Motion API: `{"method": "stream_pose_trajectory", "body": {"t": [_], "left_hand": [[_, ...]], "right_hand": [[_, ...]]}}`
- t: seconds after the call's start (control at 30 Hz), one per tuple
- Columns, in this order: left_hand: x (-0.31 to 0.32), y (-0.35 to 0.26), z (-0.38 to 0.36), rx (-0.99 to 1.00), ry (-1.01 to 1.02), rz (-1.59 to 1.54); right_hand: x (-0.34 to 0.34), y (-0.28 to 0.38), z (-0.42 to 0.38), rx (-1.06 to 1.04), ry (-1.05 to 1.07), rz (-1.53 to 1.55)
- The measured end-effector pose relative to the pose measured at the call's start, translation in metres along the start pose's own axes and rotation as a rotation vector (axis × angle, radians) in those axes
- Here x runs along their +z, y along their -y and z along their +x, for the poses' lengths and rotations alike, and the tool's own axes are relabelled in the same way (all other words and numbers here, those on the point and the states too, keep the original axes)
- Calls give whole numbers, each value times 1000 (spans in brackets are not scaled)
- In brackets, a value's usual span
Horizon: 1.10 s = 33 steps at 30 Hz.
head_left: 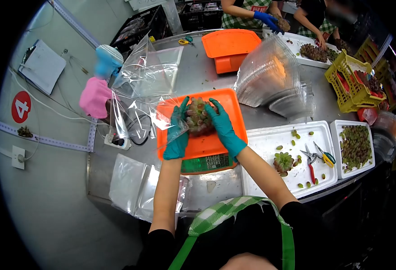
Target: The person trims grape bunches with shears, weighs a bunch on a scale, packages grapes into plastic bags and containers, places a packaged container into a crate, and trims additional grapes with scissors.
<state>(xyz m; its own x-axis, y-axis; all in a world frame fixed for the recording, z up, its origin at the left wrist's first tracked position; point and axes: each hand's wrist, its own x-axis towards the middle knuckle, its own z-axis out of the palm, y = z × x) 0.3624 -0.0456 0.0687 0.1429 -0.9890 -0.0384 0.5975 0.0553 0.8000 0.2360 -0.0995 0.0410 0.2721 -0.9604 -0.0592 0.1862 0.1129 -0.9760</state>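
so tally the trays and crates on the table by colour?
Orange trays: 2, one under the grapes held by the left hand and right hand, at, one behind
White trays: 3
Yellow crates: 1
Total: 6

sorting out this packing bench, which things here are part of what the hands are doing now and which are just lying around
In use:
- left hand and right hand, both in teal gloves, around the grape bunch
- clear bag by the left hand
- orange scale tray under the grapes

Lying about:
- scissors on the white tray
- stacked clear boxes
- second orange scale
- yellow crate
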Motion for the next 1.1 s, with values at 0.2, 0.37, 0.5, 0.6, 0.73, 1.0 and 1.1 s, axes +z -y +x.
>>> {"method": "stream_pose_trajectory", "body": {"t": [0.2,0.37,0.5,0.6,0.73,1.0,1.1], "left_hand": [[68,-27,-31,126,146,212],[121,-66,-45,-160,335,249],[157,-87,-47,-55,377,606],[163,-88,-38,-67,171,758],[158,-85,-14,260,115,1116],[247,-44,-44,540,404,1915],[284,-32,-57,442,581,2165]], "right_hand": [[-27,19,-27,297,141,835],[-64,50,-65,261,433,1198],[-100,74,-104,234,501,1338],[-134,85,-135,-62,407,739],[-163,108,-180,-631,-331,-1355],[-205,169,-254,-774,-649,-1625],[-215,188,-275,-832,-591,-1548]]}}
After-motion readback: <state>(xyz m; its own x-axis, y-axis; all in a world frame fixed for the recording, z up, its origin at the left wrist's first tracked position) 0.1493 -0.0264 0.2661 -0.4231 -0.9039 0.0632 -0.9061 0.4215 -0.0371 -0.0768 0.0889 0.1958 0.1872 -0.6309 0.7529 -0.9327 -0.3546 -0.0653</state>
